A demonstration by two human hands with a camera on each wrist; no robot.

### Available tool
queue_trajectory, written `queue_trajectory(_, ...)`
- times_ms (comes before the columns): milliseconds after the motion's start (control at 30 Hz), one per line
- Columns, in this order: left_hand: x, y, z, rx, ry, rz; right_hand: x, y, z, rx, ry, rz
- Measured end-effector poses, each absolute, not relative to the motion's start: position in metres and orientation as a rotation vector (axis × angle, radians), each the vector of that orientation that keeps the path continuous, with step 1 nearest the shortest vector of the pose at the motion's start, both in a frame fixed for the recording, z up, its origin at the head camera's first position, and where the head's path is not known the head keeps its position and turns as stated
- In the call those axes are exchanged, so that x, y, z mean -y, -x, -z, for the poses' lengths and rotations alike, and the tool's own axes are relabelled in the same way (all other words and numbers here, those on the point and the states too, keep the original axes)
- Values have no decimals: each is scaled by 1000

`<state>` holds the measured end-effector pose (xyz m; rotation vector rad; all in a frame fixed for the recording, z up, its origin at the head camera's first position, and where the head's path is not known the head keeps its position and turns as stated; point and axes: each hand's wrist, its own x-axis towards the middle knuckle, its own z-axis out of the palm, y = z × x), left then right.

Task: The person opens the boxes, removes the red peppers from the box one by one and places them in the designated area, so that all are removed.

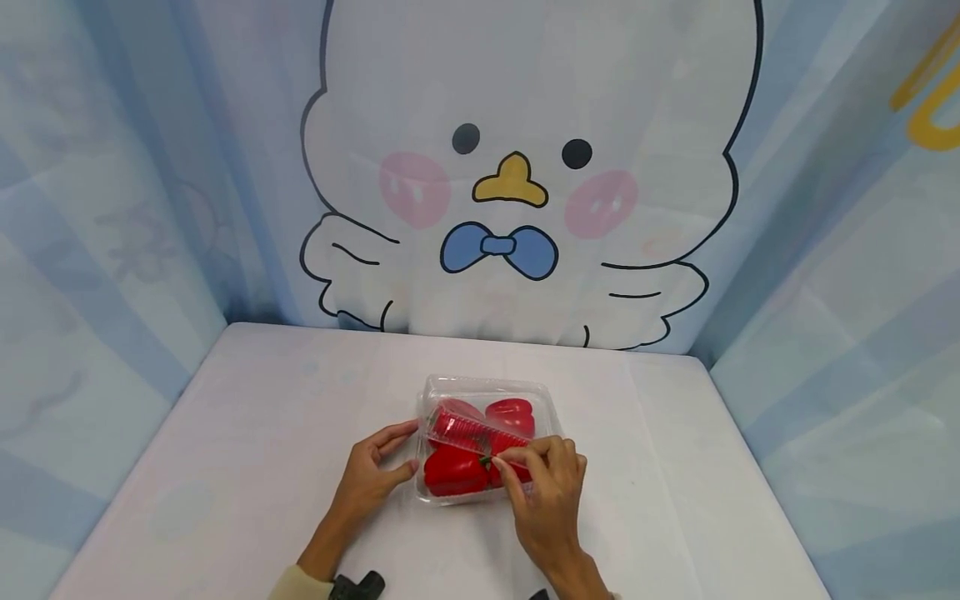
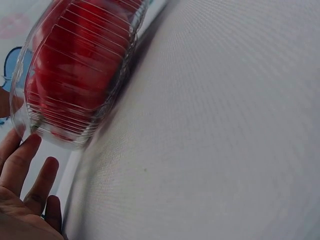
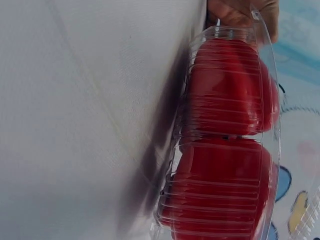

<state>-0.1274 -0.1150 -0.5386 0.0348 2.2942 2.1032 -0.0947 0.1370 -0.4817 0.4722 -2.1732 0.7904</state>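
A clear plastic clamshell box [image 1: 450,500] holds several red bell peppers [image 1: 455,472]; one has a green stem [image 1: 485,461]. Its ribbed clear lid [image 1: 467,435] stands tilted over the peppers, its front edge raised and slanting across the box. At that edge, close by the stem, my right hand [image 1: 551,492] pinches the lid between thumb and forefinger. Along the box's left side, my left hand [image 1: 372,471] touches the wall with spread, fairly straight fingers. In the left wrist view, fingertips [image 2: 34,141] lie against the box's corner. My right hand's fingers are outside the right wrist view.
The box sits on a table with a white cloth [image 1: 660,467]. Behind it hangs a curtain [image 1: 517,92] with a cartoon bird, and pale blue curtains [image 1: 90,233] flank both sides. Black straps with camera parts [image 1: 358,586] show at the wrists.
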Motion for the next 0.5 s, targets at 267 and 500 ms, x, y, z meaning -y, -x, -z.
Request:
queue_trajectory(267,114,130,540,-2276,-81,-2109,-140,103,471,2077,-483,-762)
queue_trajectory(500,114,131,543,-2281,-56,-2101,-146,121,450,2023,-546,-711)
